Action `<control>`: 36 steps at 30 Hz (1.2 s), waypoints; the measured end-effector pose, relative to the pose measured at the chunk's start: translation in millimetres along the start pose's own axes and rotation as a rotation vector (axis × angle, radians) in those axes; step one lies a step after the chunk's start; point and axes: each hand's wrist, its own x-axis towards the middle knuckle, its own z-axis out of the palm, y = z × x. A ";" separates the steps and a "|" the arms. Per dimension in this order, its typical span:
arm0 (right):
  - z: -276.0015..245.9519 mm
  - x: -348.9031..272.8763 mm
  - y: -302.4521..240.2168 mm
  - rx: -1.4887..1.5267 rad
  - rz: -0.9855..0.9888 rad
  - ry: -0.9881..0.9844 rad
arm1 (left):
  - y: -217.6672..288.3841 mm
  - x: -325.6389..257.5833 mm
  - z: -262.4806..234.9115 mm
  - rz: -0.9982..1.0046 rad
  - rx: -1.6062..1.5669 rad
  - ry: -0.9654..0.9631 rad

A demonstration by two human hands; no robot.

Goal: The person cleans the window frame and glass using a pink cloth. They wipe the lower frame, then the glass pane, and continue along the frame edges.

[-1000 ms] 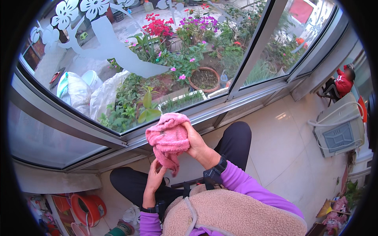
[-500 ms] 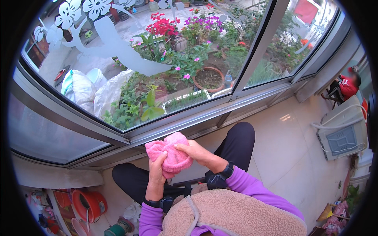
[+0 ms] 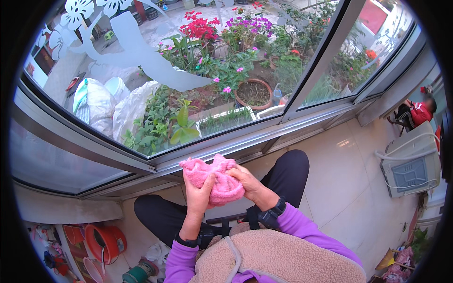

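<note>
Left hand (image 3: 196, 195) and right hand (image 3: 252, 185) clamp bunched pink fluffy cloth (image 3: 226, 189), likely light, soft, best gripped left and right.

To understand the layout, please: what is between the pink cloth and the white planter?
In the head view, the silver window frame and glass lie between the pink cloth and white planter.

My feed showed bright daylight entering through the window (image 3: 181, 79) beyond the grip. I noted a small glare patch on the floor (image 3: 330, 184), beyond and right of the grip. Soft shading marked the gripped pink cloth (image 3: 222, 181). Fisheye curvature bent the frame (image 3: 71, 137) to its left; black vignetting masked the corners.
</note>
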 end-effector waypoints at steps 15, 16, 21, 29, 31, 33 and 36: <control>-32.1 74.9 -2.5 -1.676 -0.980 0.656 | 7.9 1.4 -95.6 0.067 -0.171 0.472; -23.9 77.5 6.3 -1.736 -0.950 0.638 | 8.7 1.9 -96.6 0.030 -0.207 0.463; 18.9 92.1 43.8 -1.736 -1.004 0.440 | 9.8 4.7 -94.3 -0.067 -0.320 0.391; 101.4 132.7 109.8 -1.720 -1.345 0.097 | 21.1 0.1 -94.6 -0.098 -0.241 0.376; 102.6 135.0 106.3 -1.727 -1.364 0.056 | 27.8 -2.1 -94.5 -0.086 -0.223 0.365; 88.0 130.5 91.2 -1.730 -1.337 0.004 | 33.6 -4.9 -92.8 -0.095 -0.211 0.349; 49.2 110.1 56.5 -1.750 -1.191 0.055 | 35.4 -7.1 -85.8 -0.109 -0.213 0.335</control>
